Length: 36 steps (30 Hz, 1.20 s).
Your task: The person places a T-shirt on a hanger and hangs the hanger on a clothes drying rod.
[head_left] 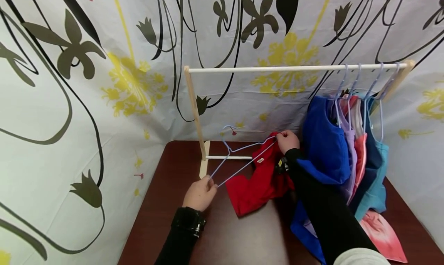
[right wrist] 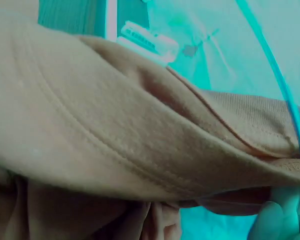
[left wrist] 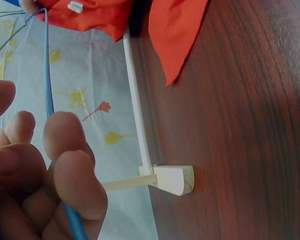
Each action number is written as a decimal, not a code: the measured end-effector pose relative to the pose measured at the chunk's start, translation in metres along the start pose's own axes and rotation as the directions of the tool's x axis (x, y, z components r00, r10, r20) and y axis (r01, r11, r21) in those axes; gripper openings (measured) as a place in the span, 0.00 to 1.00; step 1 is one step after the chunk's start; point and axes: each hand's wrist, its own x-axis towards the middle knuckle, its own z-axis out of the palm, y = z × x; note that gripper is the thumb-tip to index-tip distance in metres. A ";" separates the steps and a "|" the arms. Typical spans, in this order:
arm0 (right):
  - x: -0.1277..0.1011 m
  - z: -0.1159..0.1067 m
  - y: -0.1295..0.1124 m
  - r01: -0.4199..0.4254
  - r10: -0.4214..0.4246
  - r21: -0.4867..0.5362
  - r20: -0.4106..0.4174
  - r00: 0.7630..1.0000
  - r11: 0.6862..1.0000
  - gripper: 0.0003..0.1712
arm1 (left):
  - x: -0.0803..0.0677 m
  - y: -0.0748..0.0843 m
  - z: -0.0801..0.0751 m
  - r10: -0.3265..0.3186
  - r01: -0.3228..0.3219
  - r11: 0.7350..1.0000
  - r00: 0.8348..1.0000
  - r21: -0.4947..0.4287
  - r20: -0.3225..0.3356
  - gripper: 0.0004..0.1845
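Note:
A light-blue wire hanger (head_left: 247, 164) spans between my two hands, its hook up and to the left. At its left corner, my left hand (head_left: 199, 194) pinches the wire; the left wrist view shows this hanger (left wrist: 47, 65) running between the fingers. My right hand (head_left: 288, 141) grips the upper edge of a red shirt (head_left: 261, 184) together with the hanger's right end. That shirt droops onto the table, a small white label showing inside. Off-colour in the right wrist view, the shirt's cloth (right wrist: 115, 120) hides most of the right hand.
A wooden rack with a white top rail (head_left: 263, 69) stands at the back of the dark-red table (head_left: 156, 218). Several garments on hangers, a blue one (head_left: 326, 141) foremost, hang at its right end. Behind hangs a floral-patterned curtain (head_left: 215, 34). A pink cloth (head_left: 385, 234) lies front right.

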 end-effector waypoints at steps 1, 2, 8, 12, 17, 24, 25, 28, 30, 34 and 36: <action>-0.001 0.000 -0.002 0.005 -0.005 0.012 0.005 1.000 1.000 0.18 | 0.000 0.001 0.002 0.005 -0.005 1.000 1.000 0.005 -0.004 0.08; -0.003 0.000 -0.004 0.012 -0.012 0.019 0.014 1.000 1.000 0.19 | 0.001 0.003 0.003 0.009 -0.008 1.000 1.000 0.009 -0.007 0.08; -0.014 0.002 -0.015 0.154 -0.150 -0.027 0.116 0.982 0.988 0.27 | 0.003 0.014 0.008 0.033 -0.033 0.999 0.999 0.017 -0.023 0.08; -0.024 0.001 -0.020 0.215 -0.201 -0.053 0.195 0.960 0.975 0.27 | 0.005 0.020 0.011 0.057 -0.055 0.997 0.998 0.047 -0.041 0.08; -0.036 -0.003 -0.027 0.247 -0.225 -0.057 0.251 0.941 0.967 0.23 | 0.005 0.026 0.013 0.056 -0.054 0.997 0.998 0.061 -0.042 0.08; -0.048 -0.007 -0.039 0.322 -0.281 -0.077 0.327 0.902 0.944 0.19 | 0.006 0.038 0.013 0.070 -0.067 0.995 0.997 0.071 -0.041 0.09; -0.050 -0.008 -0.040 0.335 -0.292 -0.085 0.327 0.899 0.938 0.20 | 0.006 0.039 0.012 0.072 -0.069 0.995 0.997 0.073 -0.041 0.09; -0.054 -0.010 -0.044 0.395 -0.344 -0.102 0.330 0.879 0.913 0.21 | 0.007 0.043 0.012 0.078 -0.075 0.994 0.996 0.075 -0.042 0.09; -0.056 -0.012 -0.045 0.448 -0.390 -0.119 0.330 0.860 0.886 0.20 | 0.008 0.045 0.011 0.085 -0.082 0.994 0.996 0.072 -0.042 0.09; -0.062 -0.015 -0.048 0.582 -0.523 -0.216 0.275 0.807 0.784 0.15 | 0.008 0.048 0.011 0.095 -0.094 0.995 0.995 0.023 -0.037 0.08; -0.063 -0.017 -0.048 0.661 -0.627 -0.266 0.211 0.750 0.702 0.13 | 0.007 0.051 0.012 0.097 -0.097 0.995 0.995 -0.015 -0.033 0.07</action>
